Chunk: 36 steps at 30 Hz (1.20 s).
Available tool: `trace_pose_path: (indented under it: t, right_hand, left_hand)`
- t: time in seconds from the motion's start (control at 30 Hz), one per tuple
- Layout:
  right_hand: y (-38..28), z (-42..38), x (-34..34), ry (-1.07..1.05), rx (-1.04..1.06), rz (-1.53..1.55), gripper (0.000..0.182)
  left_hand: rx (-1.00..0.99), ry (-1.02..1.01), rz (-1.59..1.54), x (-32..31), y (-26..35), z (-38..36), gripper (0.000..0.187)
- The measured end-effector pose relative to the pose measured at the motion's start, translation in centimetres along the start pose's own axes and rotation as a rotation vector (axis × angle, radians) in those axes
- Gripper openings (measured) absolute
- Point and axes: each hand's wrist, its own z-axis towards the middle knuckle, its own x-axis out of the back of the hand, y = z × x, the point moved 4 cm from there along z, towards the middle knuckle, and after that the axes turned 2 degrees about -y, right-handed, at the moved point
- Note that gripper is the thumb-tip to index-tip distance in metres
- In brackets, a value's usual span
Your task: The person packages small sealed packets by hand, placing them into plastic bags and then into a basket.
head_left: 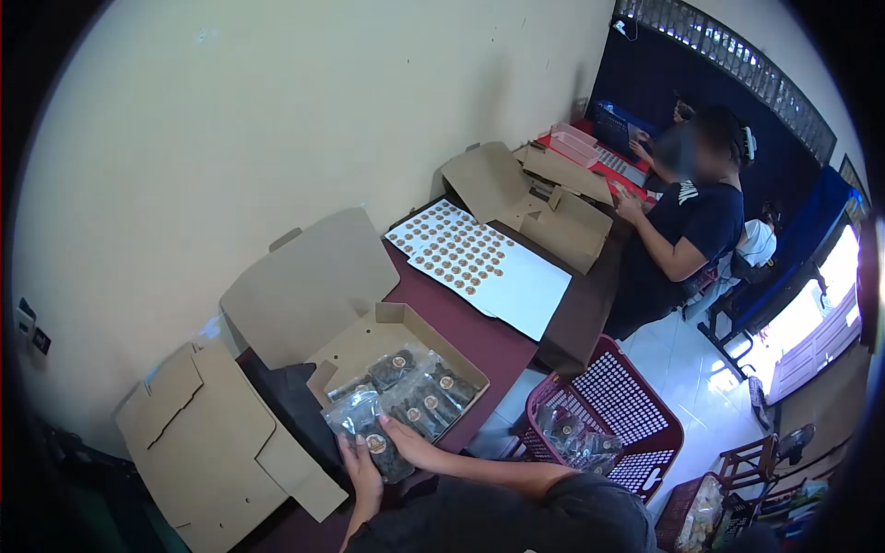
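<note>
Still at the Box: Both Hands on One Clear Packet

Gripped a clear packet of dark pieces between both hands at the near edge of the open cardboard box. Curled the left hand around the packet's lower left side, fingers closed on the plastic. Pressed the right hand against its right edge, fingers half bent and pinching the film. Carried a round gold sticker on its face. Lay partly over the box rim, half in and half out.

Held several more sealed packets inside the box, each with the same round sticker, stacked loosely and overlapping. Stood with its lid flap up against the wall. Rested on a dark red table, beside flat unfolded cardboard to the left. Lay farther along: a white sheet of round stickers, partly used. Sat on the floor to the right: a red plastic basket with a few clear packets in it. Stood at the far end: another person, hands on more boxes.
</note>
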Motion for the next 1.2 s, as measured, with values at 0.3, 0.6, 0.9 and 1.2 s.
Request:
trace_pose_path:
  t: [0.3,0.6,0.9,1.2]
  right_hand:
    - [-0.1,1.0,0.1,0.036,0.005,-0.114,0.058]
    - [-1.4,0.7,-0.9,-0.106,0.058,-0.146,0.051]
    - [-3.1,0.2,-1.5,-0.148,0.090,-0.171,0.048]
    - [-4.5,-0.2,-1.6,-0.217,0.033,-0.191,0.059]
  left_hand:
    - [-0.025,-0.109,0.036,-0.2,0.9,0.4,0.058]
    - [-0.042,-0.117,0.005,1.0,-0.4,1.0,0.051]
    - [-0.034,-0.053,0.038,0.3,1.2,0.4,0.049]
    - [-0.051,-0.016,-0.082,0.6,0.8,0.4,0.051]
